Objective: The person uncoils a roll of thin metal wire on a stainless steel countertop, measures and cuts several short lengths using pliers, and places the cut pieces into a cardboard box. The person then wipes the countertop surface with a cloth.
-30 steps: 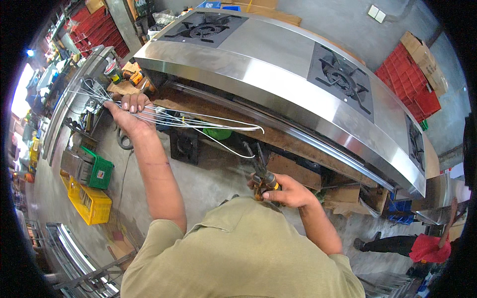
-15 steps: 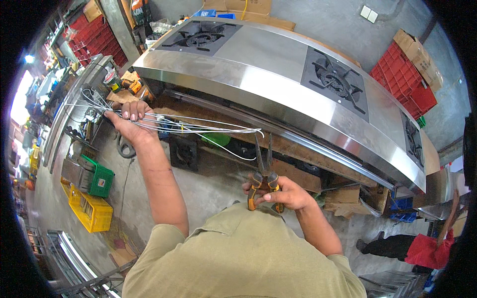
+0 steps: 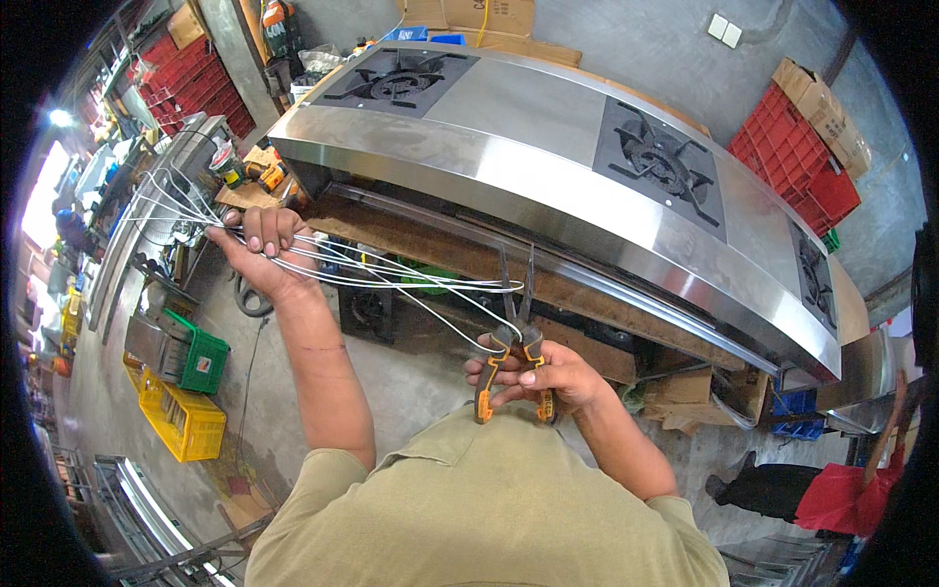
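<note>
My left hand point(image 3: 266, 247) is closed round a bundle of thin white wires point(image 3: 411, 284), whose bent far ends reach right and whose other ends fan out to the left. My right hand point(image 3: 558, 377) grips long-nose pliers point(image 3: 509, 354) by their black and orange handles. The plier jaws point away from me and stand apart. At least one wire end crosses between or in front of the jaws, and other ends hang close to the pivot. Whether the jaws touch any wire I cannot tell.
Beyond my hands stands a long stainless steel stove counter point(image 3: 528, 157) with black burners point(image 3: 655, 157). A green crate point(image 3: 201, 357) and a yellow crate point(image 3: 181, 416) sit on the floor at left. Red crates point(image 3: 787, 147) stand at back right. A person in red point(image 3: 846, 494) is at lower right.
The pliers have moved up and slightly left along the wires, so the wire ends now lie nearer their pivot. The bundle has shifted slightly and its ends are lower.
</note>
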A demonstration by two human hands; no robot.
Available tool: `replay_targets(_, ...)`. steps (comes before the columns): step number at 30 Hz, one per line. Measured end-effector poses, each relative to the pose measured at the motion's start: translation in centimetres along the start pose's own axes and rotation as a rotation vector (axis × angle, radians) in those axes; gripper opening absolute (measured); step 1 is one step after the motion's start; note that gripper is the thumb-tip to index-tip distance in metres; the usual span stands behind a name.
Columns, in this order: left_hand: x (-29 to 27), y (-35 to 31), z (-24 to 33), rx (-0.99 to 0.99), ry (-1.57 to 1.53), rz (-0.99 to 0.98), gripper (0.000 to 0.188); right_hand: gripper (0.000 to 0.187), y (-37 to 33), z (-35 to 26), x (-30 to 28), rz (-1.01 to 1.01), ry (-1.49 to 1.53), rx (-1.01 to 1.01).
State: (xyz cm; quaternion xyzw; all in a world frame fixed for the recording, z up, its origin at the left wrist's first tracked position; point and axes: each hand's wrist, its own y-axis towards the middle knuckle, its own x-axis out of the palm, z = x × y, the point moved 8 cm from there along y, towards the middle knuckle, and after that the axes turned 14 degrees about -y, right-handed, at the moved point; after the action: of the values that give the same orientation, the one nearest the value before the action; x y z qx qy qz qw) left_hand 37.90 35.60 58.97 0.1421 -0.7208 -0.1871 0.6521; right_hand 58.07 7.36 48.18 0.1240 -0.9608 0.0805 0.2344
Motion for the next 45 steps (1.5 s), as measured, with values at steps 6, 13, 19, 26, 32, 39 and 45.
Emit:
replay_targets(6,3.0,0.0,0.1,-0.112,-0.205,-0.245,0.039,0.075,0.6,0.6,0.3,-0.041,0.116,-0.005)
replay_targets(13,2.4,-0.2,-0.2,-0.176,-0.119,-0.190,0.037,0.075,0.8,1.4,0.0,0.019,-0.061,-0.084)
replay_targets(19,1.3,-0.5,-0.9,-0.136,-0.088,-0.105,0.036,0.067,0.2,2.4,-0.7,0.140,-0.203,-0.020)
replay_targets(26,1.4,-0.6,-1.2,-0.145,-0.168,-0.123,0.031,0.069,-0.6,2.2,-0.1,0.124,-0.253,-0.037)
replay_targets(32,2.5,-0.9,-2.2,-0.323,-0.289,-0.238,0.031,0.078,-0.8,2.3,-0.4,0.001,-0.140,0.011)
replay_targets(39,1.7,-0.8,-2.2,-0.286,-0.228,-0.142,0.032,0.080,-0.9,2.2,0.2,0.003,-0.159,-0.047)
replay_targets(45,1.1,-1.4,-1.1,-0.244,-0.194,-0.111,0.037,0.083,-1.6,2.6,1.1,0.130,-0.193,-0.009)
